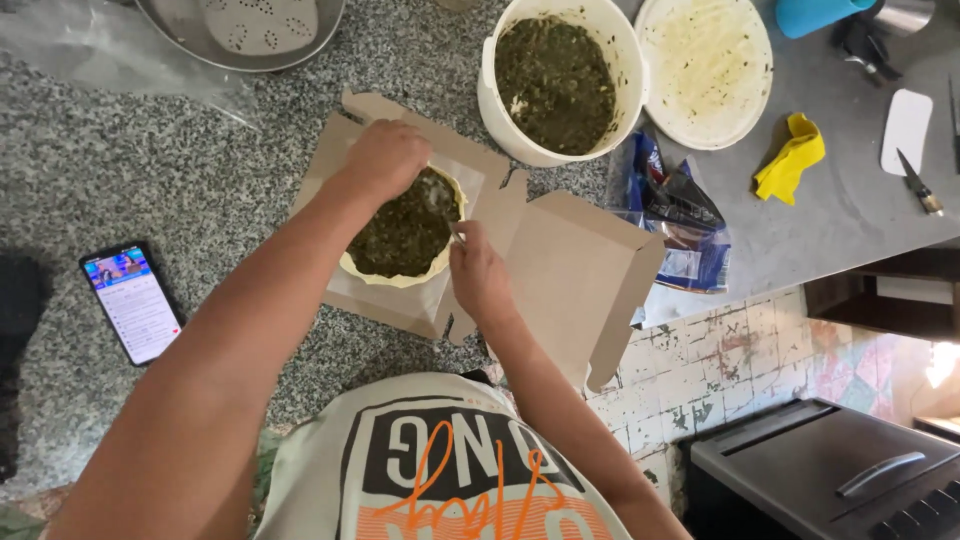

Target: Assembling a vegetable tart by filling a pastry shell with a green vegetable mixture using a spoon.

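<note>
A round dough base (400, 275) covered with dark green filling (405, 232) lies on white paper inside an open brown cardboard box (575, 270) on the speckled counter. My left hand (385, 157) rests closed on the far edge of the dough, over the filling. My right hand (477, 270) is at the dough's right edge and pinches a thin metal utensil (456, 236) whose tip touches the filling. A white bucket (557, 80) of the same green filling stands just behind the box.
The bucket's white lid (707, 68) lies to its right. A yellow cloth (790, 157), a knife (918, 183) and a white scraper (906, 130) are at the right. A plastic bag (672, 215) sits beside the box. A lit phone (132, 302) lies at the left. A metal bowl (190, 40) is at the top left.
</note>
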